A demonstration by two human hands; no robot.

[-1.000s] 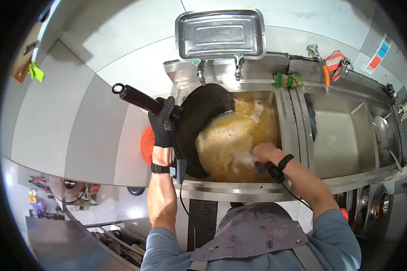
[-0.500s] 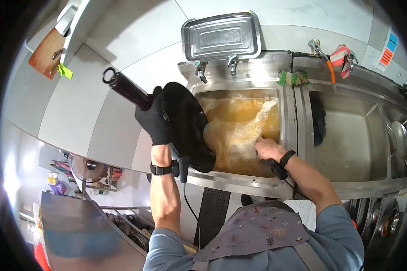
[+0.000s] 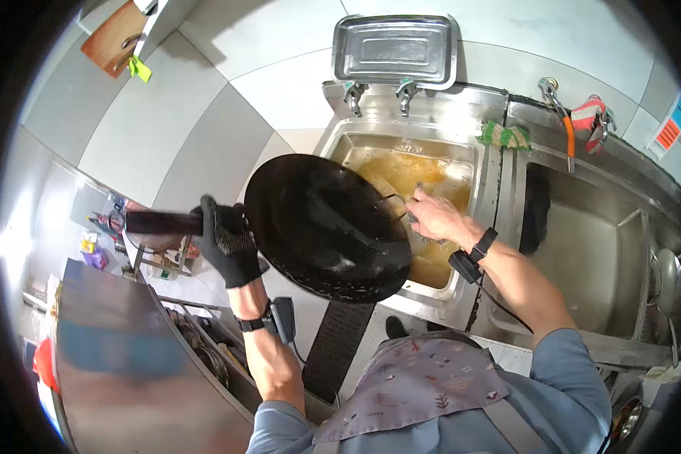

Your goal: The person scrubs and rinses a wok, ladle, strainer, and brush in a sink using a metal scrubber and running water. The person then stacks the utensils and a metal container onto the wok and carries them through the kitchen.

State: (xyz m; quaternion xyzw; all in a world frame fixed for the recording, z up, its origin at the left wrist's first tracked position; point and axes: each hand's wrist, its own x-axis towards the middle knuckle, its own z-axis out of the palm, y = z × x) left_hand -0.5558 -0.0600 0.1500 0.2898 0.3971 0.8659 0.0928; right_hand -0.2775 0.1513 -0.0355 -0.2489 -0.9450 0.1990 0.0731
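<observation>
My left hand [image 3: 227, 238], in a dark glove, is wrapped around the dark handle [image 3: 163, 222] of a black wok [image 3: 325, 227]. The wok is tilted, its wet inner face towards me, and its right side reaches over the left sink basin [image 3: 473, 163]. My bare right hand [image 3: 437, 218] is just right of the wok's rim, above cloudy yellowish water [image 3: 408, 168]. Its fingers are curled together; what they hold, if anything, is too small to make out. A thin wire loop [image 3: 393, 198] sticks out at the rim beside those fingertips.
A second basin [image 3: 583, 257] on the right has a dark cloth [image 3: 536, 208] over its edge and ladles [image 3: 667, 276] at its far side. Two taps [image 3: 406, 97] stand behind the left basin. A green sponge [image 3: 505, 136] lies on the ledge. A steel counter [image 3: 121, 333] is at left.
The wok has swung down, its handle now pointing left and its inside facing up towards me. My right hand has risen out of the water to the wok's rim.
</observation>
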